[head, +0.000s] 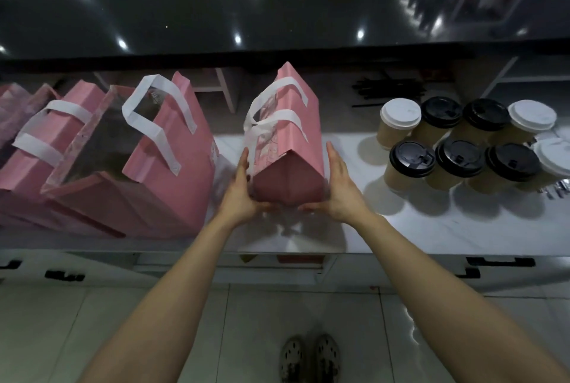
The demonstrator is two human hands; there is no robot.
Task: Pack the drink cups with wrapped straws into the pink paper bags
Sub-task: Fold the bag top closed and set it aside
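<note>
Bracketing with flat, straight-fingered left hand (243,188) and right hand (339,185) the folded-shut pink bag (288,148) standing on the white counter (431,228), long axis running away, lidded cups (459,142) sitting rightward, nearer the right.

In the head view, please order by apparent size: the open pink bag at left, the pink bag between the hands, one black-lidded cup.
1. open pink bag
2. pink bag between the hands
3. black-lidded cup

The bags may be equal; nearness and the closed top confuse this.
</note>
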